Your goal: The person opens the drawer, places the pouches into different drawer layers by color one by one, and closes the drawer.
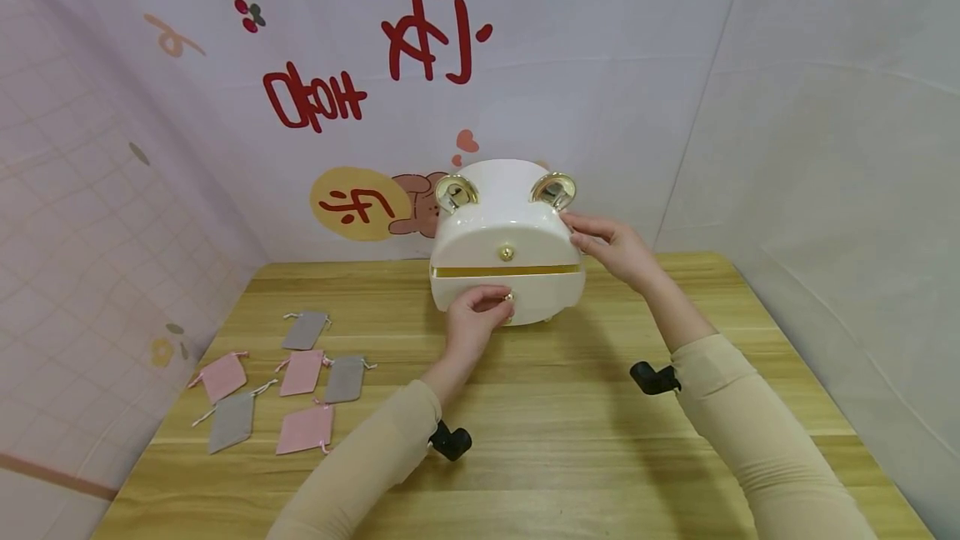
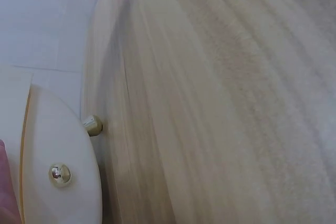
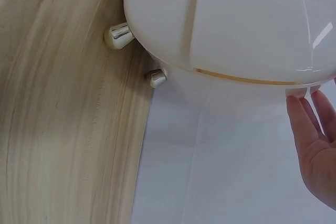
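Observation:
A white rounded jewelry box (image 1: 495, 219) with gold ring-shaped ears stands against the back wall. Its middle drawer (image 1: 547, 290) sits slightly pulled out, leaving a gold-lined gap under the top drawer. My left hand (image 1: 474, 319) pinches the gold knob (image 1: 509, 297) of that drawer between thumb and fingers; only a sliver of this hand enters the left wrist view. With fairly straight fingers, my right hand (image 1: 609, 248) touches the right side of the box below the ear. The right wrist view shows those fingertips (image 3: 295, 93) against the box's side.
Several small drawstring pouches, pink (image 1: 303, 429) and grey (image 1: 232, 422), lie at the left of the wooden table (image 1: 540, 457). The box stands on short gold feet (image 3: 119, 36). Behind it hangs a white printed cloth (image 1: 600, 48).

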### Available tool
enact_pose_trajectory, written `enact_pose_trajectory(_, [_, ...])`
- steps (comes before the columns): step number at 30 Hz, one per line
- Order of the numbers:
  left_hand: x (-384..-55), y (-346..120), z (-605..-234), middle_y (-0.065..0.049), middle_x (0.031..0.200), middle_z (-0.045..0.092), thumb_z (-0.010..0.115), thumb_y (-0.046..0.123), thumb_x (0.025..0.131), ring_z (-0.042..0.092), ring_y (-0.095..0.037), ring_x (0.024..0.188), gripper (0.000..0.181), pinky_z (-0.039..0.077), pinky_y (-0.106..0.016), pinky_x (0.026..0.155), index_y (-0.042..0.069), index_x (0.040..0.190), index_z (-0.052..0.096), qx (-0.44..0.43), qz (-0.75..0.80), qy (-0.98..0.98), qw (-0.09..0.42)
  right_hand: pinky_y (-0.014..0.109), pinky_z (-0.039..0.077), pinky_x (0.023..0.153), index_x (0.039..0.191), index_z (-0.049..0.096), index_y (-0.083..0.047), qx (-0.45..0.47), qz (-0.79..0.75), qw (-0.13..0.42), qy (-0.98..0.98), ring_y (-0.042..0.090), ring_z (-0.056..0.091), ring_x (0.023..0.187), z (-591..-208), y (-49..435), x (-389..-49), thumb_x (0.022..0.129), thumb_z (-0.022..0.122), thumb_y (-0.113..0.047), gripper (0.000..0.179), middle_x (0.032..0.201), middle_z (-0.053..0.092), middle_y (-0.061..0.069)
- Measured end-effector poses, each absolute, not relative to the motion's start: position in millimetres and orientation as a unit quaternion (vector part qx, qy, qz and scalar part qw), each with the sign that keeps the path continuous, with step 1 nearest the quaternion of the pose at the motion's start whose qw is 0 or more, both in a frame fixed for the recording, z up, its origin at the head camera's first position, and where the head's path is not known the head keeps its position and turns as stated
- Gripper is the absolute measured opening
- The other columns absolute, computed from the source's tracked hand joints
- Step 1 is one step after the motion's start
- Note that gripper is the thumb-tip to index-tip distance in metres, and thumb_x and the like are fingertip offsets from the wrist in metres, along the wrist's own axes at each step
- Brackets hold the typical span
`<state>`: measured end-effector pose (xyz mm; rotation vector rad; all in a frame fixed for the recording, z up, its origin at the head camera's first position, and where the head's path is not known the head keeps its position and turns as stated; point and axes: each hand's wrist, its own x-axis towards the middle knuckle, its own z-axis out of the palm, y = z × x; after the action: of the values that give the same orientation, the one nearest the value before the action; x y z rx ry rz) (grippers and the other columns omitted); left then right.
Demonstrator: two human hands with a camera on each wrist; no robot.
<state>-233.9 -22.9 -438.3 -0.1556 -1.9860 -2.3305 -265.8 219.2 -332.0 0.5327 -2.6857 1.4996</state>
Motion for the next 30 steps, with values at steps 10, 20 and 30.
enact_pose_trajectory(10, [-218.3,-22.9,-441.9,-0.017,0.095,0.072,0.076,-0.009,0.082,0.069,-0.014,0.076,0.021,0.060,-0.035,0.073,-0.009,0.103,0.072,-0.049,-0.766,-0.640,0.041,0.060,0.027,0.111,0.142,0.053,-0.004,0.173,0.478,0.007,-0.861,0.038,0.031,0.142,-330.1,217.8,-264.7,0.100,0.062,-0.014,0.045,0.151,0.042,0.015])
enact_pose_trajectory(20, [-201.2,-27.0,-442.8,-0.019,0.096,0.071,0.075,-0.010,0.082,0.071,-0.015,0.078,0.022,0.059,-0.037,0.078,-0.010,0.103,0.071,-0.052,-0.775,-0.630,0.017,0.060,0.029,0.111,0.142,0.056,-0.016,0.177,0.473,0.022,-0.863,0.033,0.034,0.142,-353.0,229.4,-283.8,0.098,0.065,-0.029,0.047,0.151,0.045,0.006])
enact_pose_trajectory(30, [-177.9,-29.5,-443.0,-0.017,0.096,0.072,0.075,-0.009,0.082,0.071,-0.016,0.079,0.022,0.059,-0.035,0.075,-0.010,0.104,0.072,-0.066,-0.774,-0.629,0.005,0.060,0.029,0.111,0.143,0.055,-0.018,0.173,0.463,0.021,-0.869,0.033,0.034,0.142,-351.7,228.3,-283.3,0.098,0.065,-0.032,0.049,0.152,0.044,0.006])
